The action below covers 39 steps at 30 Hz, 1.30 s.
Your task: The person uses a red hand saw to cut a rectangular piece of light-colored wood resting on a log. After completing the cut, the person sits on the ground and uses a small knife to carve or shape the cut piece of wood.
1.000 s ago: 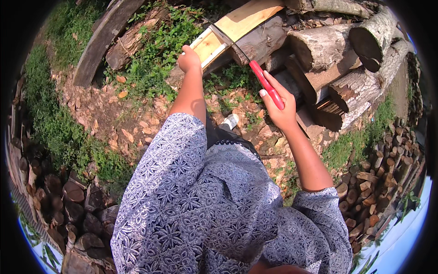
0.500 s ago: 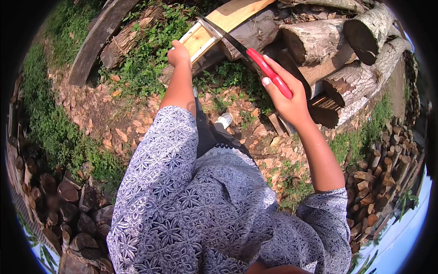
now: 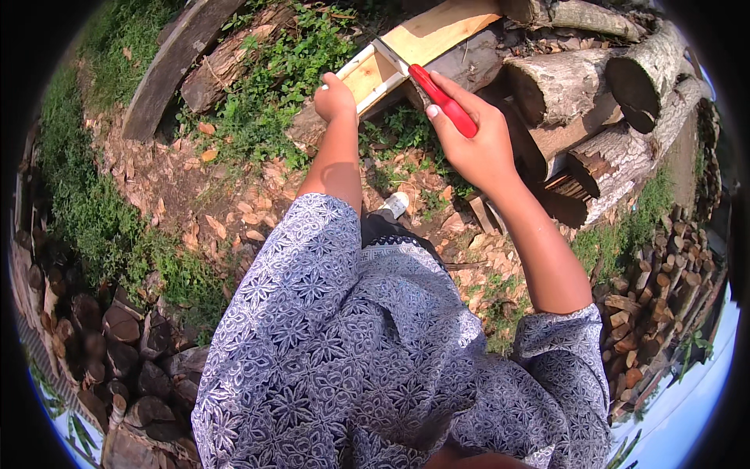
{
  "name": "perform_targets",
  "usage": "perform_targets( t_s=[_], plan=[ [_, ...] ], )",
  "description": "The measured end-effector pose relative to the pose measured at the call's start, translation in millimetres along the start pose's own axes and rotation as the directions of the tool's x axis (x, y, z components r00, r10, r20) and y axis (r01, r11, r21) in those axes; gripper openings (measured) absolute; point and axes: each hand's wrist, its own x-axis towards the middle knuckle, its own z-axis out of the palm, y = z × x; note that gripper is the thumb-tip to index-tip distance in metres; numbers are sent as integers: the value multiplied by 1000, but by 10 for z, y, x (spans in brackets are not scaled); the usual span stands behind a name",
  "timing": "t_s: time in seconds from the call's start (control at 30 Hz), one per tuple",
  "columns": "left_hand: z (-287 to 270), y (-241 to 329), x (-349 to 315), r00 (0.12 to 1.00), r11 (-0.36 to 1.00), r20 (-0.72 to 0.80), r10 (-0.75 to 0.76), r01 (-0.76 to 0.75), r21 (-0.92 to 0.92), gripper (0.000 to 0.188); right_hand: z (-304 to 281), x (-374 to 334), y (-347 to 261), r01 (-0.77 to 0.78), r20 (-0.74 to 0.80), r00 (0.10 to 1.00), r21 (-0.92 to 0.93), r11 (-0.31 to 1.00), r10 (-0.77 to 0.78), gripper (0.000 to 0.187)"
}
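My right hand (image 3: 478,141) is wrapped round the red handle of a hand saw (image 3: 445,103). Its dark blade runs up and left from the handle, lying across a pale wooden piece with raised side edges (image 3: 366,76), like a shallow trough. The handle's front end is close to the trough's right side. My left hand (image 3: 334,98) is closed on the near left end of this trough; its fingertips are mostly hidden. Beyond the blade, a pale flat board (image 3: 441,30) continues up and right. Whether it is one piece with the trough, I cannot tell.
Beneath the wood lies a thick log (image 3: 469,64). Several cut logs (image 3: 558,86) are heaped at the right, with a curved dark plank (image 3: 176,66) at the far left. Stacked firewood (image 3: 656,293) stands at the right side. Dry leaves (image 3: 215,227) cover the ground.
My right hand has pushed the saw forward and left, so less blade shows between handle and wood. The left hand keeps its hold. The whole view has shifted slightly.
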Motion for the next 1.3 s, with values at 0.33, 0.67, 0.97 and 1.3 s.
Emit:
perform_targets(
  t_s=[0.33, 0.67, 0.97, 1.3],
  plan=[
    [-26, 51, -24, 999, 999, -18, 27, -27, -21, 63, 10, -556, 1274, 68, 31, 997, 130, 989, -73, 55],
    [-18, 161, -67, 1000, 998, -21, -8, 9, 61, 66, -157, -528, 1498, 126, 111, 985, 43, 991, -130, 59],
    [-19, 77, -24, 999, 1000, 33, -14, 14, -3, 66, -80, -544, 1324, 100, 52, 994, 2, 995, -100, 60],
    [60, -28, 121, 1000, 995, 1, 8, -8, -97, 63, -139, -70, 80, 201, 4, 980, -63, 978, -201, 51]
  ],
)
